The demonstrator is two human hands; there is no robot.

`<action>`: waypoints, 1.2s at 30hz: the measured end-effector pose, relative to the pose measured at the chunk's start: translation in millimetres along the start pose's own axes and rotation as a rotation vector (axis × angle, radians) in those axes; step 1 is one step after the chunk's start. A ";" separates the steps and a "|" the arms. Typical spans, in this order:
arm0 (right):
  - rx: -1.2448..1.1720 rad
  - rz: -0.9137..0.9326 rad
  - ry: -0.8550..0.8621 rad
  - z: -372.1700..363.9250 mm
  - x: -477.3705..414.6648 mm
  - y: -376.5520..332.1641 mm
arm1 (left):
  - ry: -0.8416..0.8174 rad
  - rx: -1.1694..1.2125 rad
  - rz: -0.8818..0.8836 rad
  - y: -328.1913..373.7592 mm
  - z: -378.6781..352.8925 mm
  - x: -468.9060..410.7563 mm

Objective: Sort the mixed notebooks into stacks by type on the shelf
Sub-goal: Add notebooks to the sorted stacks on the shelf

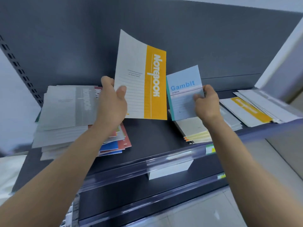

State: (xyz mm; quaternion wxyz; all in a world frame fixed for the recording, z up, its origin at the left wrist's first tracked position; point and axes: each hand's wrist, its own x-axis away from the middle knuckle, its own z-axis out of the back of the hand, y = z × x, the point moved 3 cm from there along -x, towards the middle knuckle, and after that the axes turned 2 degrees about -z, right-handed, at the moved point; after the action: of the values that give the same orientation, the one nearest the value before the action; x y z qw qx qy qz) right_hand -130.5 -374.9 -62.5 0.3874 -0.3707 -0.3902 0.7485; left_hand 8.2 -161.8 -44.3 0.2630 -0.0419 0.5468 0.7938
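The left hand point(113, 102) holds a large yellow-banded notebook point(141, 79) upright in the centre of the frame, its grip closed on the lower left edge with the thumb across the cover. The right hand point(205, 102) has its grip closed on a small blue notebook point(183, 92), just right of the big one and over a low stack of small pale notebooks point(195, 128) on the shelf point(154, 133).

The large notebook is pinched at one edge only, and its top corner already curls; it may well flop, bend or slide out of the thumb if it is swung quickly. At the left of the frame the mixed pile point(68, 115) looks uneven, with red and blue covers sticking out below the grey ones, so a brush from the left forearm could push it over the shelf front. At the right edge, a fanned stack of yellow-banded notebooks point(250, 108) sits close to the lip; dropping another on carelessly might spill it. The two held notebooks nearly touch, so they could catch on each other.
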 end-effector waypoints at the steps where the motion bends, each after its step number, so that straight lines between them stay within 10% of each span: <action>1: -0.002 0.000 -0.017 3.9 -9.4 6.1 | 0.016 -0.001 0.000 3.6 -10.6 -0.8; 19: 0.282 -0.110 -0.556 -4.8 -71.6 108.6 | 0.249 -0.112 0.235 22.5 -94.6 38.6; 28: 0.612 0.050 -0.563 -5.1 -69.3 114.0 | 0.191 -0.119 0.237 11.3 -102.3 39.6; 36: 0.612 0.379 -0.224 65.5 -112.2 86.1 | 0.079 -0.055 0.156 35.2 -154.0 26.5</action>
State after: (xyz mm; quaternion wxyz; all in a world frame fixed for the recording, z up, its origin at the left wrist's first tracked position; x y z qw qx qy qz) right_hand -164.0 -526.0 -81.6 0.2899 -0.2194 -0.1131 0.9247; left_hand -64.9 -298.3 -85.3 0.1773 -0.0378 0.5364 0.8242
